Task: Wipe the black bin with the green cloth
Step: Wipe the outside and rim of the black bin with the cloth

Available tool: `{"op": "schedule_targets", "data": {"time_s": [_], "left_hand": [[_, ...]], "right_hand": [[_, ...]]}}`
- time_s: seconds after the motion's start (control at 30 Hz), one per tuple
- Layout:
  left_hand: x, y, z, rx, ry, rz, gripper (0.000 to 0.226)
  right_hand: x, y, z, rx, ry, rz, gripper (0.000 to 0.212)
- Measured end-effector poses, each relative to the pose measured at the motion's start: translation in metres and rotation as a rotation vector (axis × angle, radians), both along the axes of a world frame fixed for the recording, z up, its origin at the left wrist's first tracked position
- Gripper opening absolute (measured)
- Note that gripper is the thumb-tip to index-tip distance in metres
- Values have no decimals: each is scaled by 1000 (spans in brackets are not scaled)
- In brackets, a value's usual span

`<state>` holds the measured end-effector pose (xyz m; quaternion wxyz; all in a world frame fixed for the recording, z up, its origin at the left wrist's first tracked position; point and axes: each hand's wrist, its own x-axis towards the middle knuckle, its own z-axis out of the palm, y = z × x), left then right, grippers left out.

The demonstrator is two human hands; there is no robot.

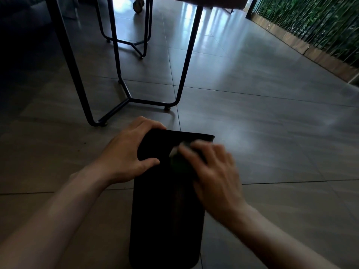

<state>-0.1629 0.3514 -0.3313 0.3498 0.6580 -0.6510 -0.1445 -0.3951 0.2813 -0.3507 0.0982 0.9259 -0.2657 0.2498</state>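
The black bin (165,210) lies on its side on the tiled floor, its long body running away from me. My left hand (128,150) grips its far left edge, fingers curled over the end and thumb on the upper surface. My right hand (211,171) is blurred and presses the green cloth (177,161) against the bin's upper side near the far end. Only a small bunched part of the cloth shows at the fingertips; the rest is hidden under the hand.
A table with black metal legs (180,78) stands just beyond the bin, its foot bar (147,102) close to my left hand. A second frame (139,43) and a caster wheel (138,5) are farther back. A green plant wall (318,26) runs along the right.
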Motion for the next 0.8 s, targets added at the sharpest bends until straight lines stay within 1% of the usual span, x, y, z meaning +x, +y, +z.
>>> {"op": "schedule_targets", "data": {"time_s": [0.07,0.13,0.17,0.27,0.33,0.37,0.43,0.57,0.6,0.63,0.67,0.73,0.8], "left_hand": [[0,0,0,1,3,-1,71],[1,0,0,4,2,1,71],[2,-1,0,3,-3,2,72],[2,0,-1,1,-17,12,72],[0,0,-1,2,-20,5,71],[-1,-1,0,6,-20,-2,71],[-1,-1,0,1,-14,-10,71],[-3,0,1,-3,-10,-28,71],[-2,0,1,0,-9,-27,71],[-1,0,1,1,-7,-22,71],[0,0,0,0,-7,-15,71],[0,0,-1,-2,-3,-5,71],[0,1,-2,-5,0,-12,71]], "right_hand": [[10,-14,12,46,-62,-96,56],[11,-5,2,18,-26,-81,54],[7,8,-12,-12,16,-31,51],[-19,54,-58,-128,149,214,35],[-35,68,-71,-166,210,326,33],[-38,66,-67,-157,220,345,34],[-30,50,-49,-133,156,286,36],[2,-7,6,23,-129,-96,56],[8,-10,10,41,-148,-147,58],[11,-4,5,20,-120,-141,57],[9,10,-7,-17,-61,-90,53],[-8,46,-43,-112,81,105,40],[-28,73,-66,-147,182,271,33]]}}
